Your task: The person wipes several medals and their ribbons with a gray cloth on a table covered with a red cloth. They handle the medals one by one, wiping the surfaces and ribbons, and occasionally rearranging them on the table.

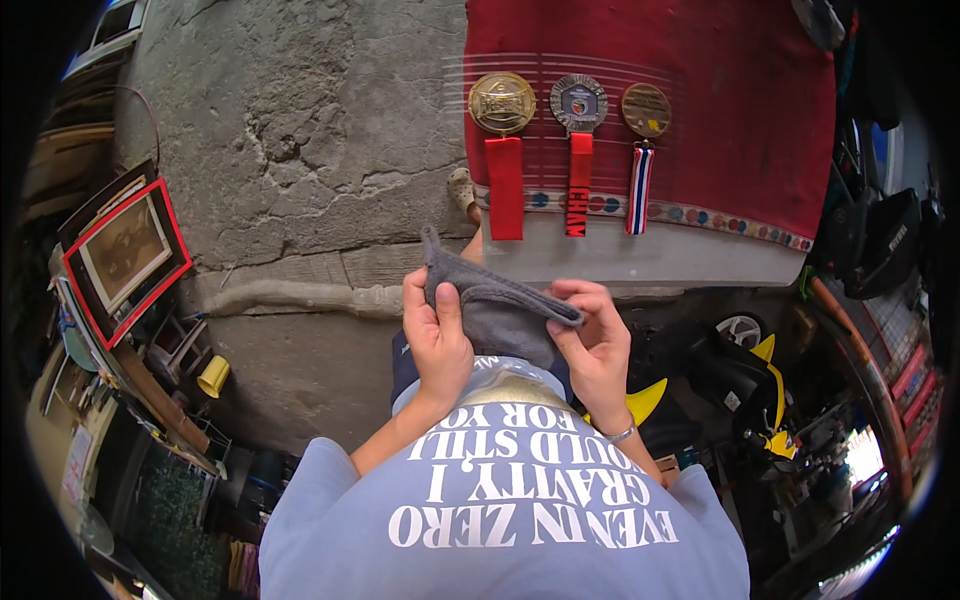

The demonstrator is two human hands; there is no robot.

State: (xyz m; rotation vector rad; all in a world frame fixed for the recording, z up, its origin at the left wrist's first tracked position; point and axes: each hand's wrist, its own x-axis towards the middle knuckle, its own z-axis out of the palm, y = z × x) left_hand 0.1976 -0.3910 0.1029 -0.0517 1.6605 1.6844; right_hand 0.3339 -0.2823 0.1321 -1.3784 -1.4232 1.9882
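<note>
A dark grey cloth (505, 315) hangs folded in front of my body, held up between both hands. My left hand (440, 335) pinches its left part, thumb on top, and a corner sticks up beyond the fingers. At the other end my right hand (595, 340) grips the cloth's edge between thumb and fingers. Past the hands, three medals lie in a row on the table: a gold medal (502, 103) on a red ribbon, a silver medal (578, 103) on a red ribbon with lettering, and a bronze-gold medal (646, 110) on a striped ribbon.
A red cloth (740, 120) with a patterned border covers most of the table (640, 262). Left of me stand a red-framed picture (125, 262) and a yellow cup (213, 376). A black and yellow motorbike (745, 385) is close on my right. Cracked concrete (300, 130) spreads ahead.
</note>
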